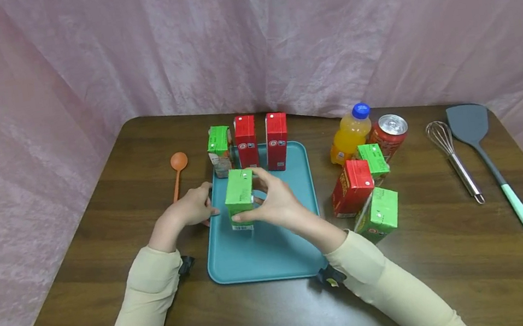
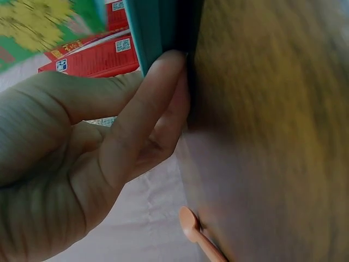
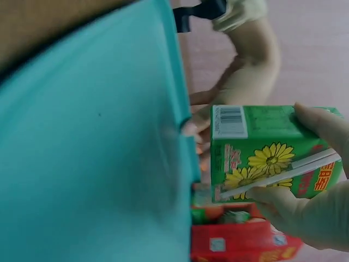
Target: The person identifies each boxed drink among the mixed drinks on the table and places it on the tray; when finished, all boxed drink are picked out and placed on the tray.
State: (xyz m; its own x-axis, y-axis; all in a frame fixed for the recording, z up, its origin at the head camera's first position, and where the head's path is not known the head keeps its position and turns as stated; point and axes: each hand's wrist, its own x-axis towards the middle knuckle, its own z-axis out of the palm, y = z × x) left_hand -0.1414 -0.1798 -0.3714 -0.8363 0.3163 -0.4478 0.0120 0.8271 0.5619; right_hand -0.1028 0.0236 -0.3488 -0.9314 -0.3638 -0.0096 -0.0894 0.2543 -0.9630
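Note:
My right hand (image 1: 277,200) grips a green juice carton (image 1: 239,192) between thumb and fingers, over the left half of a blue tray (image 1: 269,258). In the right wrist view the carton shows yellow flowers and a white straw (image 3: 289,173) on its side, and its base appears raised off the tray. At the tray's left edge my left hand (image 1: 191,206) pinches the rim, thumb over and fingers below. Along the tray's far end stand a green carton (image 1: 220,149) and two red cartons, one left (image 1: 246,143) and one right (image 1: 277,141).
Right of the tray stand an orange drink bottle (image 1: 351,133), a red can (image 1: 388,135), a red carton (image 1: 352,188) and two green cartons, one nearer (image 1: 380,214). Farther right lie a whisk (image 1: 456,162) and a spatula (image 1: 486,161). An orange spoon (image 1: 178,163) lies left.

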